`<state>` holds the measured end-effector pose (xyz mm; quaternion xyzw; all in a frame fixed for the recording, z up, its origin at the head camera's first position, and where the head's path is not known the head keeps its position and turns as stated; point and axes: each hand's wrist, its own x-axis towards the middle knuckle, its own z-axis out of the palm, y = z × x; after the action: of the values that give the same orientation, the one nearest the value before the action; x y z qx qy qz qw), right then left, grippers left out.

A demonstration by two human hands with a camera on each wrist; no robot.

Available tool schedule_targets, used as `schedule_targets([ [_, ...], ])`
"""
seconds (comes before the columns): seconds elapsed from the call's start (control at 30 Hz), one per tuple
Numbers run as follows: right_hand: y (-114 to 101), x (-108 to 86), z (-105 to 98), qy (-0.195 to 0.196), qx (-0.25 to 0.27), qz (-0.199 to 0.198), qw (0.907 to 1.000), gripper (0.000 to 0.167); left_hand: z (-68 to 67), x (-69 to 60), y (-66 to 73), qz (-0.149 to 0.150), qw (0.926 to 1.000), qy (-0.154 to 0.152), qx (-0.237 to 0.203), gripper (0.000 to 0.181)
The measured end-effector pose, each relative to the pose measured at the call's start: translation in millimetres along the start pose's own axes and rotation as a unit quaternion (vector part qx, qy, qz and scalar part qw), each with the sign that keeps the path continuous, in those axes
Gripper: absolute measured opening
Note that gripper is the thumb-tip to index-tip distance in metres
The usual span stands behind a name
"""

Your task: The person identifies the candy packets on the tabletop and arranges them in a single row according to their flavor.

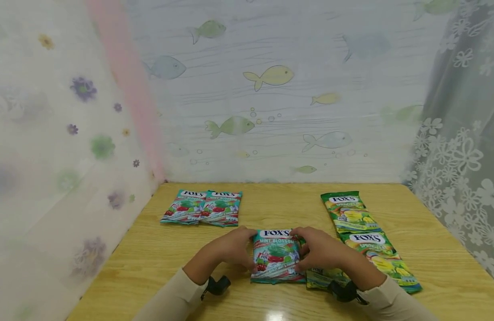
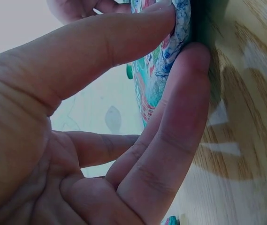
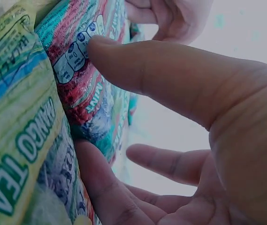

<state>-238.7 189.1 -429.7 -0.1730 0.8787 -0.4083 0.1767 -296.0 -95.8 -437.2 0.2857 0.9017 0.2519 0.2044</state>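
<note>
A teal Fox's Mint Blossom candy bag (image 1: 276, 256) lies face up on the table, between both hands. My left hand (image 1: 235, 248) grips its left edge; in the left wrist view the thumb (image 2: 138, 28) is on the bag's crimped rim and a fingertip is down by the wood. At the right edge my right hand (image 1: 321, 247) holds the same bag, its thumb (image 3: 124, 61) pressing the printed front. Partly hidden beneath that hand is a yellow-green candy bag (image 1: 325, 278), whose print reads "mango tea" in the right wrist view.
Two more Mint Blossom bags (image 1: 222, 208) overlap side by side at the back left of the wooden table (image 1: 279, 205). Two green-and-yellow Fox's bags (image 1: 383, 258) lie one behind the other on the right. Patterned curtains (image 1: 214, 98) hang behind and at both sides.
</note>
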Motion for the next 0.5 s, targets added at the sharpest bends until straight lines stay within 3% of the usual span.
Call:
schedule_targets([
  [0.27, -2.6, -3.7, 0.7, -0.018, 0.028, -0.016, 0.9993, 0.084, 2.7, 0.8, -3.5, 0.002, 1.0000, 0.004, -0.002, 0.098],
  [0.5, -3.1, -2.8, 2.4, -0.005, 0.025, -0.007, 0.9996, 0.087, 1.7, 1.0, -1.7, 0.004, 1.0000, 0.007, 0.003, 0.098],
])
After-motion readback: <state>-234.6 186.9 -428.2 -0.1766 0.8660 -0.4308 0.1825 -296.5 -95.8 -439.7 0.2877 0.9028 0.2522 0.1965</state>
